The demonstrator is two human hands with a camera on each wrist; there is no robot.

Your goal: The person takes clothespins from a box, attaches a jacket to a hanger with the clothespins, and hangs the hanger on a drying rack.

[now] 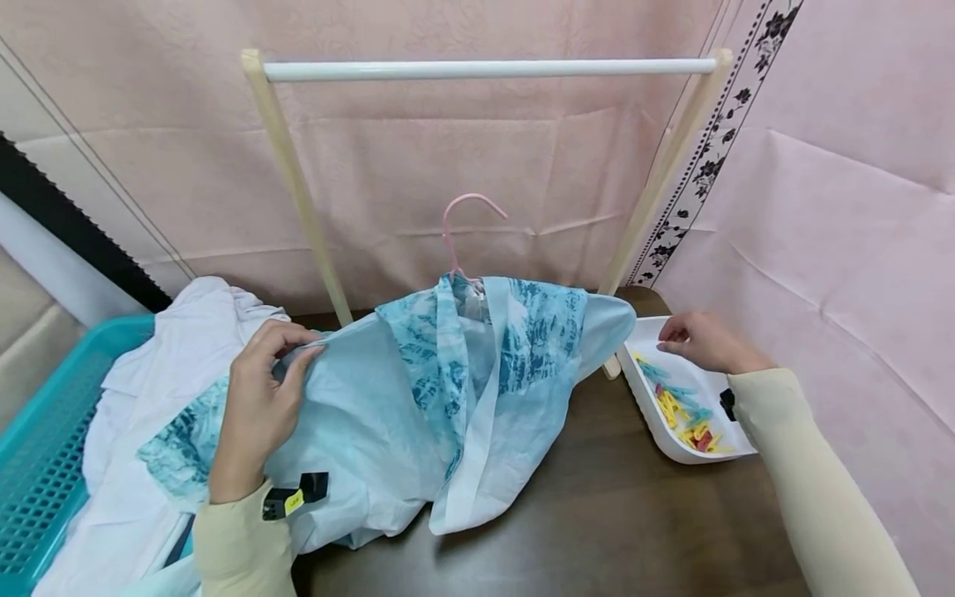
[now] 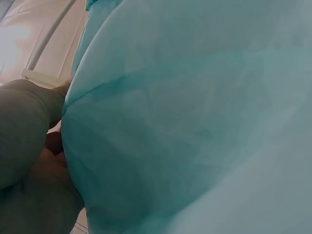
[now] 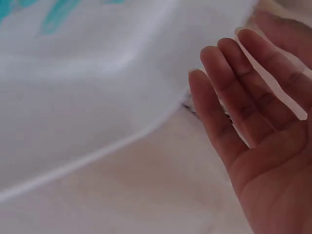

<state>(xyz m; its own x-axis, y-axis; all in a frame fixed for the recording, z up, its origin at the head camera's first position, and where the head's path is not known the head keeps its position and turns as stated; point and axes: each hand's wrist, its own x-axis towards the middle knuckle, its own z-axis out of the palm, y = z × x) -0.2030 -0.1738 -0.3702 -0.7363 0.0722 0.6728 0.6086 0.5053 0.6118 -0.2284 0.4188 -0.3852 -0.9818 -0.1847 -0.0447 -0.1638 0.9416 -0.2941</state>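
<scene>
Closest, at eight o'clock, the left hand (image 1: 256, 402) pinches a blue garment (image 1: 373, 398) by its edge; the garment spreads at six, a pink hanger (image 1: 447, 228) rising from its collar. At three, the right hand (image 1: 709, 340), empty, fingers loosely extended, is near a white tray (image 1: 709, 385) of clothespins (image 1: 675, 410).

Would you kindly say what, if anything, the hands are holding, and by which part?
The left hand pinches the light blue fabric garment by its upper edge, near one shoulder; the right hand, over the rectangular white tray, holds nothing visible.
</scene>
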